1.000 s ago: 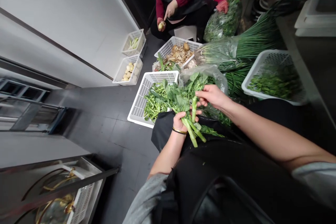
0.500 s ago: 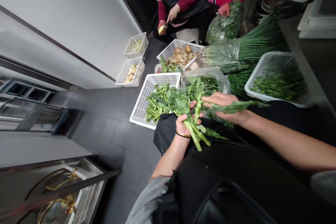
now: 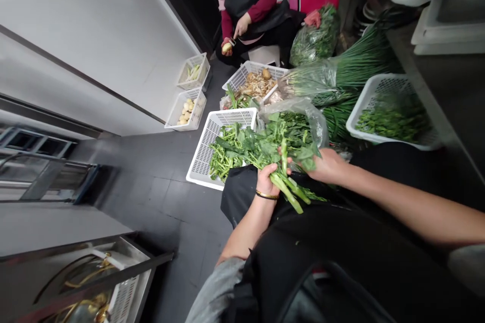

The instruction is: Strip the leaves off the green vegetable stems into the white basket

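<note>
My left hand [image 3: 268,179] is closed around several leafy green stalks [image 3: 288,193], their thick cut ends pointing down and toward me. One paler stalk [image 3: 284,157] stands upright at its fingers. Just right of the bunch, my right hand [image 3: 329,165] is closed at a broad green leaf [image 3: 307,155], which covers most of its fingertips. Beyond my left hand, a white perforated basket [image 3: 200,156] holds green stems and leaves [image 3: 227,154]. Behind the bunch lies an open clear plastic bag [image 3: 318,116] with more leafy greens in it. A black apron covers my lap.
Opposite sits a person [image 3: 246,5] with a peeler and a potato. Before them a basket [image 3: 237,78] holds peelings. Two small baskets stand by the wall, one with peeled potatoes [image 3: 186,111]. Bundled green stalks [image 3: 364,68] and a basket of greens [image 3: 394,123] lie to the right.
My right hand has moved down and slightly right, away from the upright stalk. The leaf that lay across its wrist now hangs in front of its fingers. My left hand keeps its hold.
</note>
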A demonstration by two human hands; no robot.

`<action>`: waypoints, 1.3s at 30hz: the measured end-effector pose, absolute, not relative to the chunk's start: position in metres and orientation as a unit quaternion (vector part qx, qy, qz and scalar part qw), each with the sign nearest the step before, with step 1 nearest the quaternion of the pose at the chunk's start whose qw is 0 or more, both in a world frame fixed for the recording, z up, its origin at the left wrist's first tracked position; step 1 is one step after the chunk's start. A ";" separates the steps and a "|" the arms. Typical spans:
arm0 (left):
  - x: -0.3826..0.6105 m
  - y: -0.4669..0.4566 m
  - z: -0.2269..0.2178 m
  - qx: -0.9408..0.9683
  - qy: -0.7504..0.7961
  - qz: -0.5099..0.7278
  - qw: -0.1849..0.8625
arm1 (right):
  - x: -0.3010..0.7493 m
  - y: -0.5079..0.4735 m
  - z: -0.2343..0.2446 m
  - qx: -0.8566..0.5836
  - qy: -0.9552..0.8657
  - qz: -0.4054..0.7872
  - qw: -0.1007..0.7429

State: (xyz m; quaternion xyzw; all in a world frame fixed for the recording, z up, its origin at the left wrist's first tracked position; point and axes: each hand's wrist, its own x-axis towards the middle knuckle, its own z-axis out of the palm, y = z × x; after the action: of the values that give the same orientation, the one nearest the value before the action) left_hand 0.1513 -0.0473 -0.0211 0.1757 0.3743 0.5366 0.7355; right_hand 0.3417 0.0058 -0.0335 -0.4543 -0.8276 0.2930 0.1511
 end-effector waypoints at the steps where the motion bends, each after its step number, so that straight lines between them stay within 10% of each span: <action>1: 0.147 -0.048 -0.020 0.170 0.363 0.543 0.738 | 0.347 0.004 -0.037 -0.470 -0.838 0.271 0.055; 5: 0.139 -0.052 -0.021 0.149 0.311 0.566 0.749 | 0.366 0.018 -0.033 -0.475 -0.809 0.346 -0.019; 11: 0.148 -0.058 -0.023 0.157 0.324 0.523 0.773 | 0.314 0.030 0.007 -0.267 -0.537 0.729 0.332; 20: 0.148 -0.064 -0.022 0.139 0.333 0.525 0.770 | 0.294 0.022 0.009 -0.474 -0.677 0.379 0.415; 28: 0.152 -0.064 -0.021 0.131 0.330 0.509 0.784 | 0.300 0.024 0.024 -0.288 -0.611 0.638 0.369; 35: 0.150 -0.062 -0.016 0.133 0.362 0.535 0.752 | 0.286 0.024 0.018 -0.485 -0.711 0.339 0.379; 39: 0.140 -0.050 -0.017 0.117 0.393 0.548 0.729 | 0.284 0.022 0.004 -0.491 -0.820 0.173 0.237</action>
State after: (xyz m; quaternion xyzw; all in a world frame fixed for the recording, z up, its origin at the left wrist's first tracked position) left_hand 0.1403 -0.0504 -0.0174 0.1169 0.3935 0.5483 0.7286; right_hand 0.2841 0.0215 0.0041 -0.4912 -0.8200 0.1733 0.2371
